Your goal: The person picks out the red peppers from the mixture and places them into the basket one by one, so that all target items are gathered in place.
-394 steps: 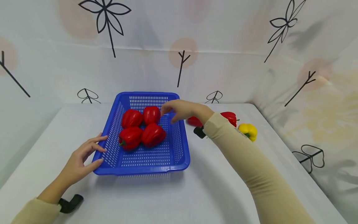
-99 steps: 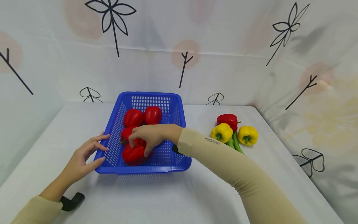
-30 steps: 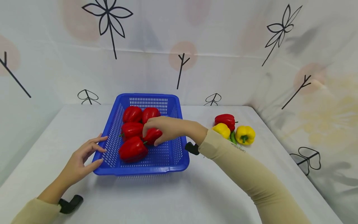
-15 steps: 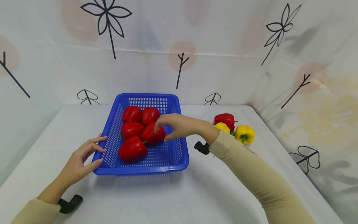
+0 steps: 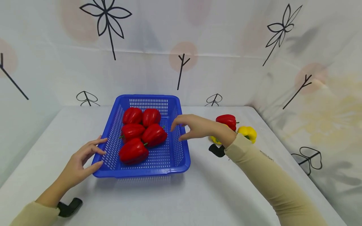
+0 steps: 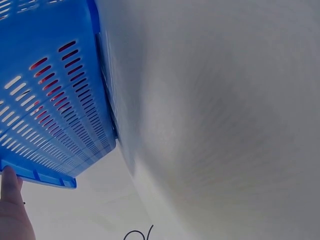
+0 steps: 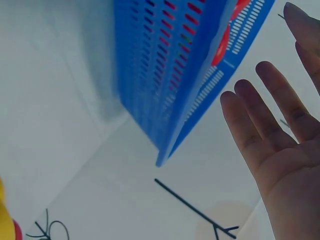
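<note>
A blue perforated plastic basket [image 5: 139, 172] holds several red bell peppers, grouped towards its left side, one [image 5: 134, 152] nearest the front. My left hand [image 5: 79, 161] rests its spread fingertips on the basket's left rim; in the left wrist view a finger [image 6: 10, 192] touches that rim from outside. Over the right rim hovers my right hand [image 5: 196, 126], fingers loosely bent and holding nothing. From the right wrist view its palm [image 7: 295, 185] is bare, the fingers apart, next to the basket wall [image 7: 155, 75]. The red pepper [image 5: 154, 135] with its stem pointing right is nearest to it.
Right of the basket, on the white tabletop [image 5: 198, 194], lie another red bell pepper [image 5: 227, 121] and a yellow bell pepper [image 5: 247, 133]. A second yellow pepper [image 5: 215, 140] is partly hidden behind my right forearm. A patterned cloth [image 5: 158, 72] hangs behind the table.
My right hand has let go of a red pepper in the basket and moved right to the rim. The basket holds one more red pepper than at first. My left hand stays put.
</note>
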A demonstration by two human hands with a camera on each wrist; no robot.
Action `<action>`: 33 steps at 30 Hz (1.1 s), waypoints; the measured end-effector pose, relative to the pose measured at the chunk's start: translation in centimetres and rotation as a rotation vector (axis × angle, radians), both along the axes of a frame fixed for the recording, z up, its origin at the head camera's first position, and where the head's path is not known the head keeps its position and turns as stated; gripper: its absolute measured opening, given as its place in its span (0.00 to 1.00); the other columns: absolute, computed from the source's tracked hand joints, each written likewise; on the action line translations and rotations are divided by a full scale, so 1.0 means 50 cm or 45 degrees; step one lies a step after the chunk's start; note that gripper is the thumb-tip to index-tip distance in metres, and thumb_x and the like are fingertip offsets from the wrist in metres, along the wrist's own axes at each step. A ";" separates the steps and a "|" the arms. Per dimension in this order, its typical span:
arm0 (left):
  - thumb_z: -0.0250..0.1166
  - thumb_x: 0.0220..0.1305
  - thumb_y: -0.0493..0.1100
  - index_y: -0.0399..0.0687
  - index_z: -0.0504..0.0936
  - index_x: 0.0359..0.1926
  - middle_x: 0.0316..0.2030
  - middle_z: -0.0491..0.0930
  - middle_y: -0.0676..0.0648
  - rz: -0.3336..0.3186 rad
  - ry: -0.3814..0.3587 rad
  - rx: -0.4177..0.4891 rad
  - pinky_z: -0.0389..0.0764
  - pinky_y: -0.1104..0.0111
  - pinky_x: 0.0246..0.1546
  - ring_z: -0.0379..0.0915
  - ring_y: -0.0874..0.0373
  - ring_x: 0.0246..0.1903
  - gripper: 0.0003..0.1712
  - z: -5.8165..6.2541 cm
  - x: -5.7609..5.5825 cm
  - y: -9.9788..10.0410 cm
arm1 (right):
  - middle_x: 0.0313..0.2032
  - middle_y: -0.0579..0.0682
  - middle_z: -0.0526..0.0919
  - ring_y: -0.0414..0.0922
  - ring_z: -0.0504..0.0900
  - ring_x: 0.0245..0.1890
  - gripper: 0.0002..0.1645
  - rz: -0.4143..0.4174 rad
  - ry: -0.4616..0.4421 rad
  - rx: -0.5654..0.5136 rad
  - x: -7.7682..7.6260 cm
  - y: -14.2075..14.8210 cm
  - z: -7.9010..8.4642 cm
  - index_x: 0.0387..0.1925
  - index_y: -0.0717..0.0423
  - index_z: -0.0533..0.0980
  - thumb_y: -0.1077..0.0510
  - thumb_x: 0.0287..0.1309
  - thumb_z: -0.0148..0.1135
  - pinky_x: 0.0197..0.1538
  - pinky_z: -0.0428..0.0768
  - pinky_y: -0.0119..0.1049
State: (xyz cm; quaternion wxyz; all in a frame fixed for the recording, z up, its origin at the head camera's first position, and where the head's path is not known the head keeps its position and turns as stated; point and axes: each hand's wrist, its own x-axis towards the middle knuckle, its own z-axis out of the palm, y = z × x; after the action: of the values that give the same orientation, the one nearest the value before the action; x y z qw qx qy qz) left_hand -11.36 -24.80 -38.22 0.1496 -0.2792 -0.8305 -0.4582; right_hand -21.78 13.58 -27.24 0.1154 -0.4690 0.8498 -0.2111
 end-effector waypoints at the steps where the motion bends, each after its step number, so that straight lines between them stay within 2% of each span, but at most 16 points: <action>1: 0.63 0.49 0.22 0.41 0.75 0.41 0.62 0.66 0.50 0.001 0.001 0.000 0.60 0.83 0.54 0.50 0.60 0.67 0.19 0.000 0.000 0.000 | 0.48 0.48 0.77 0.43 0.72 0.53 0.22 -0.005 -0.007 -0.005 -0.001 0.006 -0.001 0.48 0.54 0.75 0.62 0.49 0.69 0.53 0.75 0.43; 5: 0.63 0.49 0.22 0.42 0.75 0.41 0.62 0.66 0.50 0.005 0.005 -0.007 0.60 0.83 0.54 0.50 0.61 0.67 0.19 0.000 0.000 0.000 | 0.49 0.47 0.76 0.44 0.70 0.55 0.21 -0.031 -0.037 -0.015 -0.004 0.029 -0.006 0.48 0.54 0.75 0.62 0.50 0.69 0.55 0.73 0.46; 9: 0.63 0.49 0.23 0.43 0.75 0.41 0.62 0.66 0.49 0.011 0.010 -0.014 0.60 0.83 0.54 0.51 0.62 0.66 0.19 0.000 -0.001 0.000 | 0.50 0.46 0.76 0.44 0.70 0.56 0.22 -0.082 -0.059 -0.006 -0.006 0.052 -0.009 0.48 0.54 0.75 0.62 0.50 0.69 0.55 0.73 0.44; 21: 0.63 0.49 0.23 0.41 0.75 0.41 0.62 0.66 0.47 0.028 -0.005 -0.013 0.60 0.83 0.53 0.51 0.63 0.66 0.18 0.003 0.002 0.003 | 0.48 0.44 0.77 0.43 0.71 0.54 0.21 -0.226 -0.049 0.025 -0.014 0.112 -0.018 0.47 0.51 0.75 0.60 0.50 0.68 0.55 0.73 0.44; 28: 0.64 0.49 0.23 0.42 0.75 0.41 0.62 0.66 0.48 0.021 0.002 -0.006 0.60 0.83 0.53 0.51 0.63 0.66 0.18 0.004 0.003 0.004 | 0.47 0.46 0.77 0.46 0.72 0.53 0.20 -0.221 -0.038 -0.023 -0.015 0.145 -0.024 0.47 0.53 0.75 0.61 0.50 0.68 0.55 0.73 0.47; 33: 0.64 0.49 0.23 0.44 0.75 0.41 0.62 0.66 0.48 0.028 -0.001 -0.014 0.60 0.83 0.53 0.51 0.63 0.66 0.19 0.001 0.002 0.001 | 0.47 0.46 0.77 0.47 0.72 0.52 0.20 -0.260 -0.022 -0.016 -0.015 0.168 -0.029 0.46 0.52 0.75 0.62 0.50 0.68 0.54 0.74 0.46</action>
State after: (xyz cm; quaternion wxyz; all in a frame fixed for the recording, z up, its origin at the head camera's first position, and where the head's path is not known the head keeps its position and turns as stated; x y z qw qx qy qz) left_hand -11.27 -24.74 -38.15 0.1527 -0.2707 -0.8360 -0.4523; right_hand -22.50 21.99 -28.67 0.0977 -0.3786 0.8908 -0.2312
